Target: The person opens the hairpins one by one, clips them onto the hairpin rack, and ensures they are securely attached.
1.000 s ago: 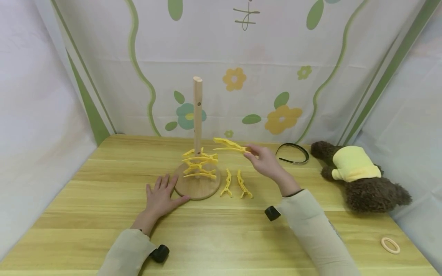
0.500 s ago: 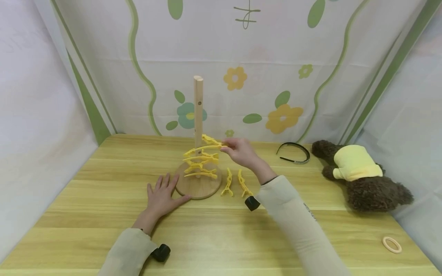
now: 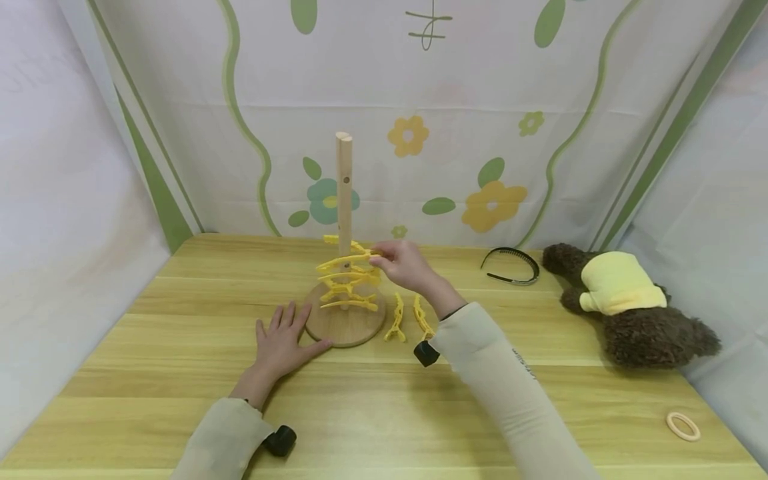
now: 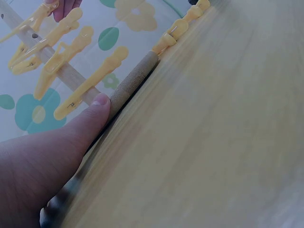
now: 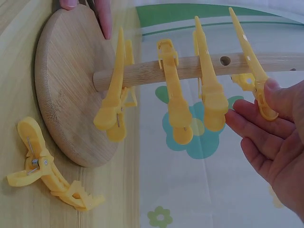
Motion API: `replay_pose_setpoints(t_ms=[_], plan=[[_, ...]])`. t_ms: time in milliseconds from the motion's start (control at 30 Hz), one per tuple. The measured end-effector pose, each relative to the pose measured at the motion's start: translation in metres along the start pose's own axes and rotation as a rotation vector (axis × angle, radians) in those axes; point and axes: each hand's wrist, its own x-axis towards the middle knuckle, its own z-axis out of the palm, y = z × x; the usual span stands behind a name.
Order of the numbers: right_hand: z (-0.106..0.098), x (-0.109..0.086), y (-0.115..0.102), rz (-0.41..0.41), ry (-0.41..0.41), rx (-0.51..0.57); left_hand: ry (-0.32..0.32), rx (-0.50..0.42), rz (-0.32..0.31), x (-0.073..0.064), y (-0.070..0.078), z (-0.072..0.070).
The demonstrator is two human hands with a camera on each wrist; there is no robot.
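A wooden post [image 3: 345,200] stands upright on a round wooden base [image 3: 336,330]. Three yellow alligator hair clips are on its lower part, among them the lowest clip [image 5: 114,85] and a middle clip [image 5: 175,90]. Just above these, my right hand [image 3: 403,265] pinches the handle end of another yellow hair clip [image 5: 251,52]. That clip's arms are spread and straddle the post. With fingers spread and straight, my left hand [image 3: 281,348] lies by the left side of the base, its thumb at the rim.
Two loose yellow clips lie right of the base, the left one [image 3: 397,319] and the right one [image 3: 421,315]. Farther right are a black headband [image 3: 515,280], a brown plush toy [image 3: 636,327] in a yellow shirt, and a wooden ring [image 3: 683,427]. A printed curtain [image 3: 450,87] hangs behind.
My right hand has moved left with its hair clip, from right of the post until the clip's spread arms reach across the post. My left hand has stayed in place.
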Motion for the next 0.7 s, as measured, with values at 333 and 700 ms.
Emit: replay_pose_setpoints(t_ms=[333,700], plan=[[0.0009,0.0031,-0.0019,0.016,-0.044,-0.013,0.001,-0.003,0.003,-0.0003,0.0008,-0.0006],[-0.0016,0.0013,-0.0031,0.022,-0.078,-0.007,0.002,0.012,0.002,-0.0003,-0.0002,0.0004]])
